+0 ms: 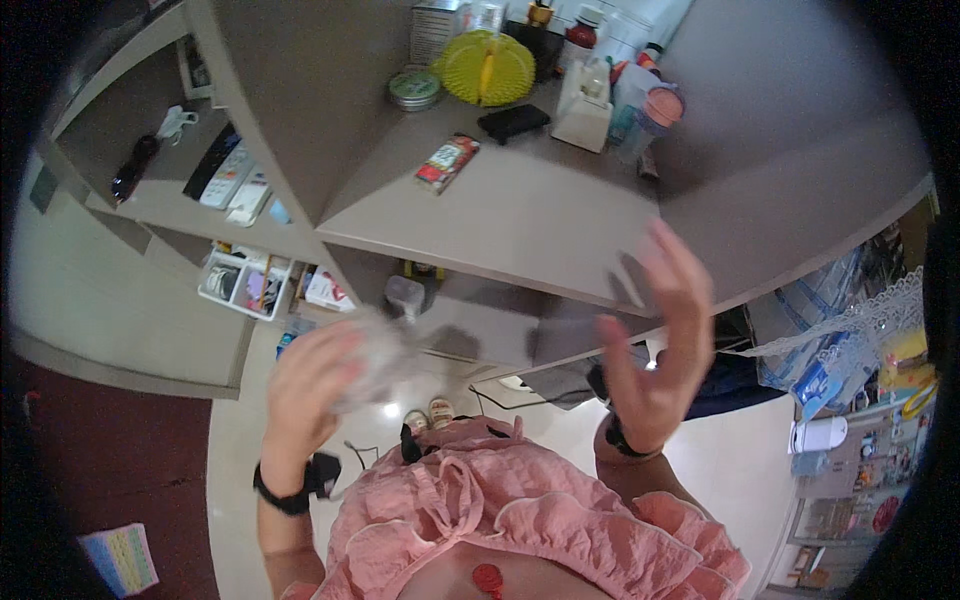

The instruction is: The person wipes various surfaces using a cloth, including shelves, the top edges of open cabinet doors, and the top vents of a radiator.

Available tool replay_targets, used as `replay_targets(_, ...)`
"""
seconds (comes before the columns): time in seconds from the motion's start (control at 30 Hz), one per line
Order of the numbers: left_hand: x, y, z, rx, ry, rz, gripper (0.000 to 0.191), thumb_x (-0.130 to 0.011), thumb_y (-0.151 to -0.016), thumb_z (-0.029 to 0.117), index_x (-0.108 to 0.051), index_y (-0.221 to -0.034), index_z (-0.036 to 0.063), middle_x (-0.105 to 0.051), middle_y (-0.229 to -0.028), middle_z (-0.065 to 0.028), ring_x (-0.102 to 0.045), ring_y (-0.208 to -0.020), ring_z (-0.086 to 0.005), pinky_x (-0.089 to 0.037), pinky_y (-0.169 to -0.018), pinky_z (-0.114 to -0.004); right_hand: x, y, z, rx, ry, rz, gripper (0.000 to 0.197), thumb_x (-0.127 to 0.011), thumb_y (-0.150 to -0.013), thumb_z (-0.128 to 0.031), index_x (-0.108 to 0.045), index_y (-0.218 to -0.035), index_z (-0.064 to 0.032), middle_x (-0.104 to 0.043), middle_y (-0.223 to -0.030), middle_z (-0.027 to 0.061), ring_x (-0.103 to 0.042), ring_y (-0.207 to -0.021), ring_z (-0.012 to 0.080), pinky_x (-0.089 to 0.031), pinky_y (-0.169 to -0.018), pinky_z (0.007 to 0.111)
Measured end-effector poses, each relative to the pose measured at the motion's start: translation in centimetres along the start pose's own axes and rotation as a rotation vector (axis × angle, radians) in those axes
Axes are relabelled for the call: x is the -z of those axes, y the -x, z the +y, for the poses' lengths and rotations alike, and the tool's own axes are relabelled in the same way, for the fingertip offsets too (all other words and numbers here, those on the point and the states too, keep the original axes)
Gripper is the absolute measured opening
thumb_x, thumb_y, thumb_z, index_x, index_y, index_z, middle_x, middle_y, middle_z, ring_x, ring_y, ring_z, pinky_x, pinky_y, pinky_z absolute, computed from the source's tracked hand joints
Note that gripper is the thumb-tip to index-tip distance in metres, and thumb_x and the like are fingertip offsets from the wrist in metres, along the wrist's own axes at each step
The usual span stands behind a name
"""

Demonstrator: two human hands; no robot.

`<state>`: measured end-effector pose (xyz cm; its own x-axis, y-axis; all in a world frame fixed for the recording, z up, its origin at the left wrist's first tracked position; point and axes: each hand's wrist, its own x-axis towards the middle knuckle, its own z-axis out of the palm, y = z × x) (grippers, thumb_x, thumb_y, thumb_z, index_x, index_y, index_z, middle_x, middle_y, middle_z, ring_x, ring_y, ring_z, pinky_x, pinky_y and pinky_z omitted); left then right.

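My left hand (319, 382) grips a crumpled greyish-white cloth (379, 360), blurred by motion, in front of the shelf unit. To the right my right hand (664, 337) is raised near the shelf's front edge, its fingers apart and holding nothing. On the grey shelf (517, 202) beyond the hands lie a small red patterned packet (448, 163) and a black flat case (514, 121). Behind them stand a yellow-green spiky object (487, 69), a round green-lidded tin (414, 88), a white tape-dispenser-like holder (585, 105) and a cup with a pink top (661, 109).
Left compartments hold remote controls (229, 180), sunglasses (135, 166) and a white divided organizer (244, 289). A clear plastic container (405, 294) sits on the lower shelf. At the right, white lace (862, 315) hangs by plastic bags. A thin black cable (510, 406) is below the shelf.
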<state>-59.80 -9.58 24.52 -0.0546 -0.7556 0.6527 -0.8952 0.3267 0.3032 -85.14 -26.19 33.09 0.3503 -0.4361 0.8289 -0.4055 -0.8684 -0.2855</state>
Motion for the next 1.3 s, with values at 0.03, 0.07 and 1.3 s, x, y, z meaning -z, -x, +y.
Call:
replay_targets(0.03,-0.2,3.3,-1.0,0.15,0.044,0.097,0.042,-0.059,-0.07,0.0,-0.05,-0.109,0.0094,-0.052,-0.114,-0.0157,-0.052,-0.105,-0.0334,-0.044,-0.086,-0.04,-0.6,-0.4,0.0,0.037,0.073,-0.226,0.047,-0.064,-0.075,-0.018,-0.049,-0.117,-0.004,-0.051,-0.114,0.0175,-0.049,-0.101,0.0323,-0.039,-0.086,0.04)
replay_targets(0.07,0.3,6.5,-1.1,0.279,-0.049,0.188,0.036,-0.056,-0.078,0.01,-0.047,-0.113,0.0066,-0.051,-0.116,-0.0178,-0.05,-0.107,-0.0337,-0.042,-0.087,-0.042,-1.2,-0.8,-0.4,0.077,0.123,-0.454,0.053,-0.065,-0.073,-0.019,-0.046,-0.122,-0.0076,-0.048,-0.118,0.0173,-0.047,-0.103,0.0333,-0.037,-0.088,0.041)
replay_targets(1.3,0.9,1.8,2.6,0.206,0.334,0.215,0.06,-0.07,-0.069,0.01,-0.034,-0.117,0.0078,-0.046,-0.116,-0.0161,-0.05,-0.104,-0.0338,-0.047,-0.081,-0.037,-10.2,3.5,-7.5,0.217,-0.493,-0.897,0.059,-0.072,-0.068,-0.021,-0.047,-0.117,-0.0004,-0.055,-0.107,0.0181,-0.057,-0.093,0.0333,-0.047,-0.079,0.036)
